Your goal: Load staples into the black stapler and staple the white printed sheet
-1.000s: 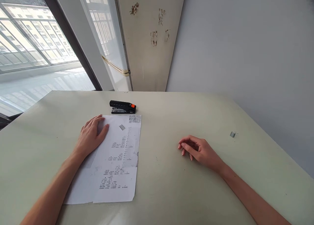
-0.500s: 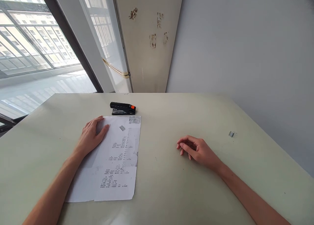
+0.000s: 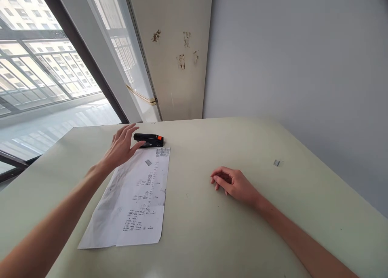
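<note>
A black stapler (image 3: 148, 138) with an orange patch lies on its side at the top edge of the printed paper (image 3: 139, 197). My left hand (image 3: 121, 144) reaches over the paper's upper left corner with fingers spread. Its thumb overlaps the near side of the stapler; whether they touch I cannot tell. Nothing is held in it. On the paper sits a small grey strip (image 3: 148, 162), perhaps staples. To the right, my right hand (image 3: 232, 182) rests on the table, fingers loosely curled and thumb against the index finger, with nothing visible in them.
Another small grey strip (image 3: 277, 163) lies on the pale table (image 3: 194, 237), right of my right hand. Behind the table stand a stained cream panel (image 3: 178, 88) and a grey wall (image 3: 273, 60). A window (image 3: 39, 68) is at the left.
My left hand has lifted off the paper, moved up toward the stapler and spread its fingers. My right hand keeps its curled pose. The camera view has shifted slightly.
</note>
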The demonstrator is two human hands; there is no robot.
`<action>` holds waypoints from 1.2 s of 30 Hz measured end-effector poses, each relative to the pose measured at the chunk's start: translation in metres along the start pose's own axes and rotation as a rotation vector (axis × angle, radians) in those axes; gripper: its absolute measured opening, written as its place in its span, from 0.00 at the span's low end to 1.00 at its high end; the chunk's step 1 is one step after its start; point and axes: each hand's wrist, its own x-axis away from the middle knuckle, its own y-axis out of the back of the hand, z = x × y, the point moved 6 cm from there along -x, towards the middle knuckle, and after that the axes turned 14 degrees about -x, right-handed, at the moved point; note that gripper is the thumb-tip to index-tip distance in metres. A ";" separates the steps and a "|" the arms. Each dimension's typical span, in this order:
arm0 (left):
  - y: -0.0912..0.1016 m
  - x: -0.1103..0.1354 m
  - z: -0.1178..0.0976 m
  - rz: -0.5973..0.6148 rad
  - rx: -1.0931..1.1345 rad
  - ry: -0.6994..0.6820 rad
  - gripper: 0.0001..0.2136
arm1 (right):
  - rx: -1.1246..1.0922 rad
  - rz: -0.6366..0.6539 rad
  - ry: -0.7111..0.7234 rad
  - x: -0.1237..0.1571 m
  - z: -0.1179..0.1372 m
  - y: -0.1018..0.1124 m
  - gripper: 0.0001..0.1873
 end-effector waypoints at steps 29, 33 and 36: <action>0.055 0.015 -0.167 0.077 0.095 -0.245 0.20 | -0.090 -0.242 0.148 -0.002 0.002 0.019 0.20; 0.044 0.032 -0.221 0.073 0.211 -0.331 0.15 | -0.071 -0.365 0.195 -0.003 0.001 0.035 0.23; 0.033 0.040 -0.249 0.078 0.265 -0.365 0.13 | -0.044 -0.373 0.218 -0.004 0.003 0.040 0.24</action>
